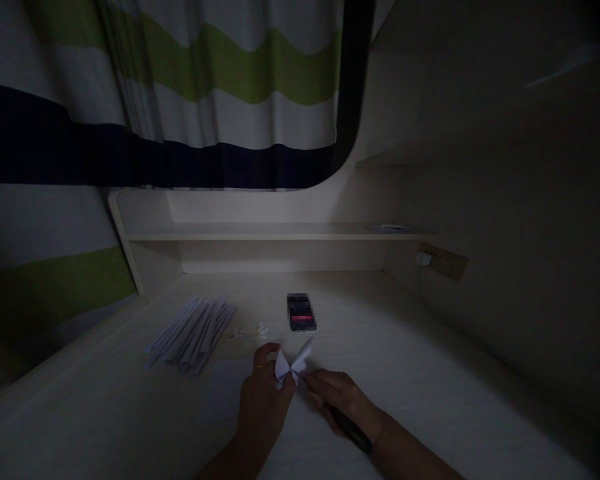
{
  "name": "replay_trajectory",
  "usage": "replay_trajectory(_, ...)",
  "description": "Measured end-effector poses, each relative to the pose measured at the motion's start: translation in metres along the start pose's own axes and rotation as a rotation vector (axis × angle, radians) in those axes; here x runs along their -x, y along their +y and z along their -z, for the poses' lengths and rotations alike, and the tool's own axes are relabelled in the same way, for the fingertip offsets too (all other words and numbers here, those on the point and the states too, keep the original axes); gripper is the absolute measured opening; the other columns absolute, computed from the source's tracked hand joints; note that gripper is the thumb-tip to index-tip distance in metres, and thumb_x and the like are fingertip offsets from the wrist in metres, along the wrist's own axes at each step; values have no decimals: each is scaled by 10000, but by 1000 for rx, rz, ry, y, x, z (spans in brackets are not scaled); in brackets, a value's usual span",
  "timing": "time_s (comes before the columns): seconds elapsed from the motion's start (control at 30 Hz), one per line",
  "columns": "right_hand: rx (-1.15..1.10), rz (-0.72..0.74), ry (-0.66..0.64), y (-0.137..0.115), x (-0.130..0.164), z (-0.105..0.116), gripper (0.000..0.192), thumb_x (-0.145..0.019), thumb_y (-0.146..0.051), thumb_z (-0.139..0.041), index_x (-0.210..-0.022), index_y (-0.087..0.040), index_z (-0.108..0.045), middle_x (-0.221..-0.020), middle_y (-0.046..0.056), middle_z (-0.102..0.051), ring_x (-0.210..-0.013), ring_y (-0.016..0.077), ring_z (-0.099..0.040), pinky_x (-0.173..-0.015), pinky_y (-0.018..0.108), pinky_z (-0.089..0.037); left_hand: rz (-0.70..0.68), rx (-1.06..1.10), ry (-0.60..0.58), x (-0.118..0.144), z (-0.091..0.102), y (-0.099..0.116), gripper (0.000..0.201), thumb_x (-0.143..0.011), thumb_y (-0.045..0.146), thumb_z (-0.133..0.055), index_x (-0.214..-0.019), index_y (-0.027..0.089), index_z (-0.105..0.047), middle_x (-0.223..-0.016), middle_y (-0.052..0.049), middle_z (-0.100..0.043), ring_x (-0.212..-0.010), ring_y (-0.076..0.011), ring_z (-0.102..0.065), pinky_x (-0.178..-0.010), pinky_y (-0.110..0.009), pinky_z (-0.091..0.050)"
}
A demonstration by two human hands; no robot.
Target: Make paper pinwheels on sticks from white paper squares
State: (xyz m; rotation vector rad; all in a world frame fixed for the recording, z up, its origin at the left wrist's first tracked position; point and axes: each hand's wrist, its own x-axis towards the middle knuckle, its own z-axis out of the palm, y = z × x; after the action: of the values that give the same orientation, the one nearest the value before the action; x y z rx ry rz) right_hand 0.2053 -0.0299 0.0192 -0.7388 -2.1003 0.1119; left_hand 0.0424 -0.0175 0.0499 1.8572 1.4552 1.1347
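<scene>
Dim counter [405, 373], left to right: 1 bundle of paper strips [193, 333]; left hand [263, 400], fingers pinching 1 folded paper [291, 365] held just above the counter; 1 phone [301, 312] behind it; right hand [343, 399], fingers closed on 1 dark tool [350, 430] touching the paper. Risk: the tool tip may tear the thin fold in poor light.

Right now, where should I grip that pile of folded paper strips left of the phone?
Pinch the paper strips across their near ends, coming from the front-left: they lie flat, fanned toward the shelf, well clear of both the left hand and the phone.
</scene>
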Motion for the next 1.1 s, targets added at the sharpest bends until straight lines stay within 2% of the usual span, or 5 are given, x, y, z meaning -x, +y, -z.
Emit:
replay_trajectory(0.1, 140, 66, -142, 5, 2, 4, 312, -840, -197, -414, -1141, -148, -483, -825, 83, -614, -701, 166, -574, -614, 253, -469, 5, 25, -22, 0, 0, 0, 366, -691, 188, -454, -1051, 192, -385, -679, 15, -648, -578, -152, -622, -547, -239, -433)
replay_trajectory(0.23, 40, 19, -66, 0, 1, -2, 296, -839, -192, -402, -1119, -164, -494, -775, 61, -599, -648, 152, -557, -565, 245, -459, -5, 40, -23, 1, -1, -2, 336, -697, 200, -452, -1029, 193, -403, -704, 6, -647, -620, -159, -627, -582, -249, -439)
replay_trajectory(0.47, -276, -447, 227, -27, -13, -14, 379, -850, -274, -386, -525, -180, -554, -564, 16, -543, -568, 134, -544, -613, 257, -441, 11, 19, 68, -1, 1, 5, 324, -690, 221, -465, -1007, 192, -403, -661, 9, -653, -607, -167, -630, -558, -253, -437)
replay_trajectory(0.77, -785, -903, 481, -35, -18, -35, 476, -784, -508, -423, -535, -141, -595, -464, 29, -579, -505, 142, -563, -604, 249, -447, 27, -77, 70, -1, -1, 5, 327, -711, 260, -436, -1025, 169, -437, -702, -16, -663, -599, -164, -636, -541, -243, -446)
replay_trajectory(1.1, -212, -274, 113, -12, -9, -9, 236, -843, -237, -405, -774, -157, -616, -705, 48, -597, -650, 132, -569, -619, 224, -469, 21, 11, 100, -4, -3, 3, 301, -678, 247, -477, -967, 202, -406, -645, 11, -661, -580, -177, -634, -525, -254, -436)
